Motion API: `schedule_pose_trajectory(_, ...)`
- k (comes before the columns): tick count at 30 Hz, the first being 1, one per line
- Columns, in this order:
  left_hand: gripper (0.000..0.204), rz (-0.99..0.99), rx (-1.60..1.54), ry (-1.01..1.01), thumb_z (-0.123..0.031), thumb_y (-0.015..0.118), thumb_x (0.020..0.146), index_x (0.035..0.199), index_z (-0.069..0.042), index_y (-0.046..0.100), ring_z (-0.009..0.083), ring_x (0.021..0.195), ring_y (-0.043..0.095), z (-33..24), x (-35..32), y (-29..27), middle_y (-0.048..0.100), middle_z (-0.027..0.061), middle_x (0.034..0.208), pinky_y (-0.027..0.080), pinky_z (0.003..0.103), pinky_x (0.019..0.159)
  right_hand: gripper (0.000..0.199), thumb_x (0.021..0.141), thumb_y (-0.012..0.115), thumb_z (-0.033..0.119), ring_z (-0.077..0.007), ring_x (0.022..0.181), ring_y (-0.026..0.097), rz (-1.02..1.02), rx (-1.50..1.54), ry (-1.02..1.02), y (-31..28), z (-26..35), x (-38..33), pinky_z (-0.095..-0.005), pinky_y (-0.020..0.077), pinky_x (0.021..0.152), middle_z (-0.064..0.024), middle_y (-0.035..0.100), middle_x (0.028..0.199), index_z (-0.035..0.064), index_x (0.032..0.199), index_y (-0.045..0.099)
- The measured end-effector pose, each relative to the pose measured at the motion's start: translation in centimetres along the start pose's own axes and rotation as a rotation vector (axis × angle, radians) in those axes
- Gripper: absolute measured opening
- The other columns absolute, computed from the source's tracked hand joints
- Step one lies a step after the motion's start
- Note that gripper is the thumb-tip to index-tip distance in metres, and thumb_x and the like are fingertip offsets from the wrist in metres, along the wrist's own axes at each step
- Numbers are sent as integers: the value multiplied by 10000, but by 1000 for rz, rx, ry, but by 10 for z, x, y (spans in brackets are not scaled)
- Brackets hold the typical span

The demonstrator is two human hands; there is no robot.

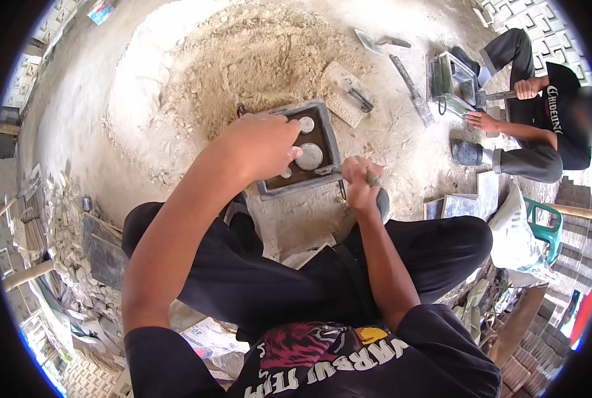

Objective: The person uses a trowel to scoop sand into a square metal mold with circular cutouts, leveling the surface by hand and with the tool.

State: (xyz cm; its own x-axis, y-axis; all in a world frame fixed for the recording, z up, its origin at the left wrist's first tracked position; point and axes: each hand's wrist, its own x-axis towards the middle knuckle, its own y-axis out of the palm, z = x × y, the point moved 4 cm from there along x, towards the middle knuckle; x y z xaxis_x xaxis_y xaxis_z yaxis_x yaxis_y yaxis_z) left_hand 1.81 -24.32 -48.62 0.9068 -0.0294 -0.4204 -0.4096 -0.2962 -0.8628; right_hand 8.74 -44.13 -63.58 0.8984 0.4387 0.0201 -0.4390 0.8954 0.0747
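Frame: the grey rectangular frame [331, 136] is lying on the dusty ground ahead of the crossed legs, at the near edge of the sand heap [243, 56].
Discs: one large disc [309, 156] and two smaller ones, an upper disc [306, 125] and a lower disc [286, 172], are resting inside the frame, apart from one another.
Bed: a brown surface [304, 184] is showing around the discs; nothing is covering their faces except where the hand is overlapping the view.
Right hand: this hand [361, 182] is gripping the handle of a small trowel [328, 170], fingers curled closed round it; the blade is lying at the frame's right side.
Left hand: this hand [269, 136] is reaching over the frame, fingers partly bent, thumb beside the large disc; cannot tell whether the fingertips are pinching anything, their undersides being hidden.
Done: the frame is standing bedded and the discs are sitting in it.
Left: the work is looking partway, by judgement, the discs lying uncovered and both hands being engaged there.
Float: a flat board with a handle [345, 93] is lying unused beside the frame.
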Motion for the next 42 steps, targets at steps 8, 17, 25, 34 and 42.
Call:
schedule_pose_trajectory(8,341,38,-23,-6,-297,539,963,1164,-21,554,353,1065,605,-7,4,-26,634,155,1111,487,461,909,380,939,529,158,-79,547,341,8,-34,-39,0,-5,-7,-304,279,492,14,394,556,23,602,420)
schedule_pose_trajectory(17,346,-16,-61,-17,-300,556,954,1140,-9,566,350,1067,605,10,2,-27,642,153,1086,487,451,900,418,959,487,137,-88,516,305,99,-201,-166,13,-6,-10,-298,222,483,30,357,558,63,574,342)
schedule_pose_trajectory(25,326,17,-9,20,-294,561,950,1137,-27,570,345,1038,614,2,-8,-20,642,158,1059,489,446,881,386,971,500,154,-72,545,315,145,-69,-94,23,-19,-14,-288,249,500,27,391,572,50,609,417)
schedule_pose_trajectory(34,296,-101,-47,52,-275,565,947,1087,-14,576,338,1024,619,9,-25,-20,645,152,1038,490,444,861,400,950,521,137,-79,520,340,197,-303,-98,47,1,-23,-291,282,494,29,393,550,30,587,391)
schedule_pose_trajectory(42,279,118,-73,99,-280,555,955,1045,-18,579,369,987,626,10,-3,-5,651,165,1019,489,476,838,367,969,535,144,-53,575,324,239,-225,-293,49,-18,-25,-314,262,477,33,332,572,3,643,440)
